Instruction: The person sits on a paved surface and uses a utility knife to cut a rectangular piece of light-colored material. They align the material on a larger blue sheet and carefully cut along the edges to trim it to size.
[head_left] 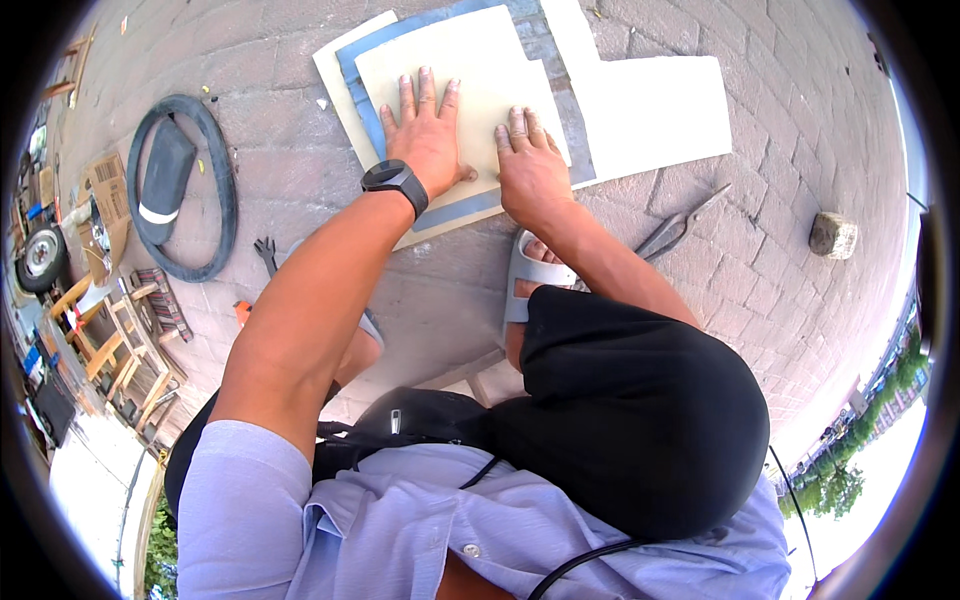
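A cream sheet point(480, 75) lies on the paving on top of a blue-grey sheet point(560, 85). Larger white sheets point(660, 110) stick out from under both. My left hand point(425, 145) rests flat on the cream sheet with its fingers spread. Close to the sheet's right side, my right hand point(535, 170) presses down, its fingers stretched forward and close together, nothing seen in its grip. Beside my right forearm lie dark metal snips point(678, 228), partly hidden by that arm.
On the left, a black rubber ring point(226, 190) surrounds a dark rubber piece point(170, 165). An open-ended tool point(265, 250) lies near my left forearm. Wooden frames point(130, 345), a cardboard box point(108, 195) and a small wheel point(42, 257) stand farther left. A rough block point(833, 236) sits right.
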